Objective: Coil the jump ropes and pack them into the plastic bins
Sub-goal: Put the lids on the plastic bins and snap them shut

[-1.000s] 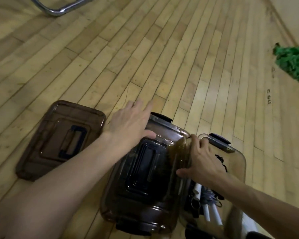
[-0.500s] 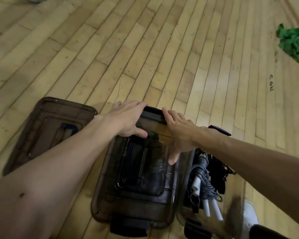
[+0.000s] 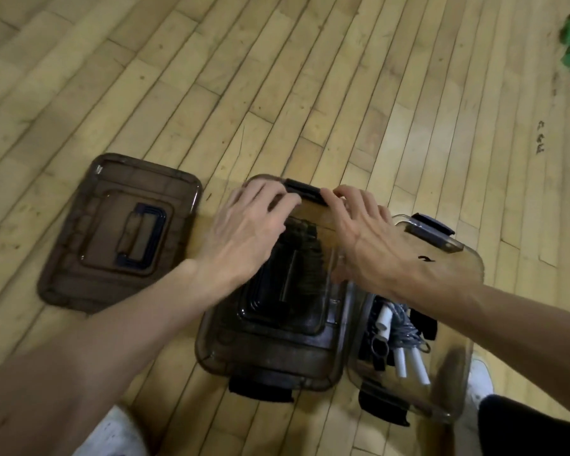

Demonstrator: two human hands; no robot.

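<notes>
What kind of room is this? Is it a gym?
Probably a gym or sports hall. The pale wooden strip floor looks like a court, and bundled jump ropes with white handles lie in a clear plastic bin beside a brown lidded plastic bin.

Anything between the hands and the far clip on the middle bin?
Nothing visible does. The left hand and right hand rest on its lid, fingers touching the far clip. The right forearm merely passes over the open bin beside it.
</notes>
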